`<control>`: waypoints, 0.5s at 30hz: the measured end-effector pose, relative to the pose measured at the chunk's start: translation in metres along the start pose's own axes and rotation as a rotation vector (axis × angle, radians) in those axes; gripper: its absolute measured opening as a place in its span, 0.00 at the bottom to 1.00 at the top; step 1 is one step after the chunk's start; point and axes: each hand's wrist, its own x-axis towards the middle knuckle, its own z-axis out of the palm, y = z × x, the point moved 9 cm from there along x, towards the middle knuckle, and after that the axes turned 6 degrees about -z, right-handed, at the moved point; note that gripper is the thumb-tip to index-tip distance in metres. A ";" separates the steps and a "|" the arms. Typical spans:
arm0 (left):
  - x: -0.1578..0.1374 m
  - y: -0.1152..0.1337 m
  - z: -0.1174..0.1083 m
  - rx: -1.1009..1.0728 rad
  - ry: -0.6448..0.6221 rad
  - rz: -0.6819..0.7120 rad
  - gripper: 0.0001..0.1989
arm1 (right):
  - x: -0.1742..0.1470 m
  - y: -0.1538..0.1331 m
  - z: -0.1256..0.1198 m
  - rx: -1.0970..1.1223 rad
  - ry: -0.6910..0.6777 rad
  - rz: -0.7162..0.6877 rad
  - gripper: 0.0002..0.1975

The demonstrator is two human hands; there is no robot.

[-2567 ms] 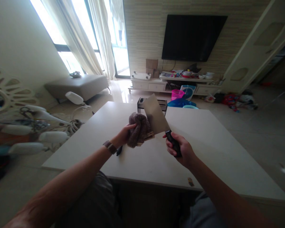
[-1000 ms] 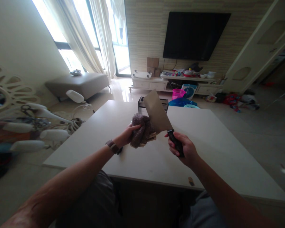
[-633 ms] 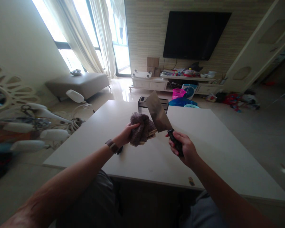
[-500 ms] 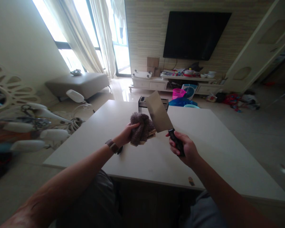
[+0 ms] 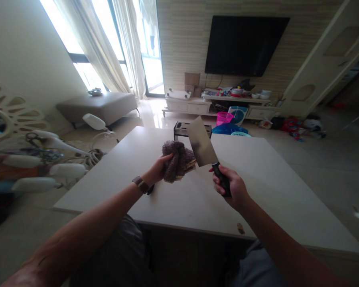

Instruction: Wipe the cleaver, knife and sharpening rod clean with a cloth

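My right hand (image 5: 231, 185) is wrapped round the black handle of a cleaver (image 5: 202, 143), its broad metal blade tilted up and to the left above the table. In my left hand (image 5: 158, 169) is a bunched brown cloth (image 5: 178, 159) with paler edges, the thumb pressed on top of it. The blade's edge is close to the right side of the cloth; whether they touch I cannot tell. Behind the blade, at the table's far edge, stands a knife block (image 5: 179, 129), partly hidden by it. A black object (image 5: 151, 189) lies by my left wrist, mostly covered.
The white table (image 5: 281, 191) spreads out before me, with a small brown item (image 5: 241, 228) near its front edge. Beyond it are a pink basket (image 5: 224, 118) and a blue bag (image 5: 229, 129). White lamp shades (image 5: 68, 170) crowd the left side.
The cleaver's blade has turned slightly more upright and a dark reflection shows on it. The cloth has shifted a little to the left.
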 end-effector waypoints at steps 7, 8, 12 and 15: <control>0.000 -0.012 0.003 -0.016 -0.055 -0.086 0.21 | -0.004 0.016 0.013 0.086 -0.063 0.087 0.14; 0.000 -0.013 0.004 -0.017 -0.059 -0.086 0.21 | -0.005 0.019 0.015 0.088 -0.069 0.098 0.15; -0.002 -0.016 0.011 -0.030 -0.061 -0.066 0.22 | -0.008 0.028 0.021 0.090 -0.088 0.134 0.15; -0.005 -0.012 0.021 -0.041 -0.063 -0.008 0.25 | -0.010 0.035 0.025 0.105 -0.100 0.152 0.16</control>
